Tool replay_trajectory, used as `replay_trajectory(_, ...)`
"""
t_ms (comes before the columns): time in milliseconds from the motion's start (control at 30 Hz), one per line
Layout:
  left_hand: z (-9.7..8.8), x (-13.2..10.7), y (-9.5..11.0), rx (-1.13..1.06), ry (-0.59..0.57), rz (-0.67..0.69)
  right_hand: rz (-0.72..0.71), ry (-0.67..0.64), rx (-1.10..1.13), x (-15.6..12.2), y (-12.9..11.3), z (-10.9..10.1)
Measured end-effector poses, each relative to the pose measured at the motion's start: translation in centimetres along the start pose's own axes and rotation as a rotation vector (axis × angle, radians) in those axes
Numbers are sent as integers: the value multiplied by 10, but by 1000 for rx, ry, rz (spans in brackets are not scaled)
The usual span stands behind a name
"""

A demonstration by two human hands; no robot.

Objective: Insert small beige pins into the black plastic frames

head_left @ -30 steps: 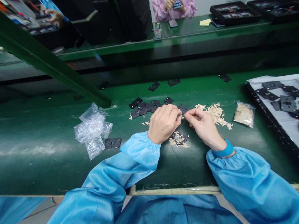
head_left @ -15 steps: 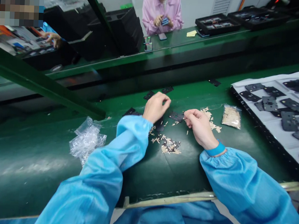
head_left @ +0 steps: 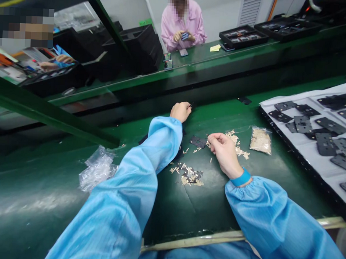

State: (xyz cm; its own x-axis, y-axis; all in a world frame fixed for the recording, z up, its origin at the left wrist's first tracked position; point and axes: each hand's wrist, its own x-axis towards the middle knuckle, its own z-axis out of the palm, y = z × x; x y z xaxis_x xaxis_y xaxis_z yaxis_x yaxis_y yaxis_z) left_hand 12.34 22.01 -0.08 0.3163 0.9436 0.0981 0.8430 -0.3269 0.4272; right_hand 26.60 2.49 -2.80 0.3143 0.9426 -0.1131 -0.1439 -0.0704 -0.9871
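Note:
My left hand (head_left: 181, 112) reaches to the far side of the green bench, its fingers closed on a thin black plate (head_left: 192, 105) that is mostly covered. Nearer, my right hand (head_left: 224, 152) is pinched shut, with a tiny dark speck at the fingertips that I cannot make out. Just left of those fingertips lies a flat black plate (head_left: 197, 141) with cut-outs. Small beige pieces (head_left: 241, 151) are heaped behind and beside my right hand. A second pile of beige and dark bits (head_left: 191, 175) lies closer to me.
A clear bag of beige pieces (head_left: 260, 141) lies to the right, before a white-lined tray (head_left: 309, 158) of black plates. Crumpled clear bags (head_left: 98, 170) lie left. A green post (head_left: 47, 108) slants across the left. A person in pink (head_left: 183, 25) handles phones across the bench.
My left hand has moved farther away, to the black plate at the back, and closed on it. My right hand stays pinched near the same spot. The view has shifted slightly.

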Motion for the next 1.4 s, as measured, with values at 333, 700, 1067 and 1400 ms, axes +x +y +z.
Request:
replay_trajectory(333, 5, -172, -8, -969, -11, -234, 60, -285, -195, -14, 8, 12)
replay_trajectory(700, 22, -191, -9, -1029, 26, -224, 50, -342, -442, -18, 12, 19)
replay_trajectory(1067, 27, -193, -14, -724, 235, -4, -4, -295, -450, -18, 14, 18)
replay_trajectory(1400, 25, -194, -13, -673, 260, 68, -13, -298, -433, -18, 16, 18)
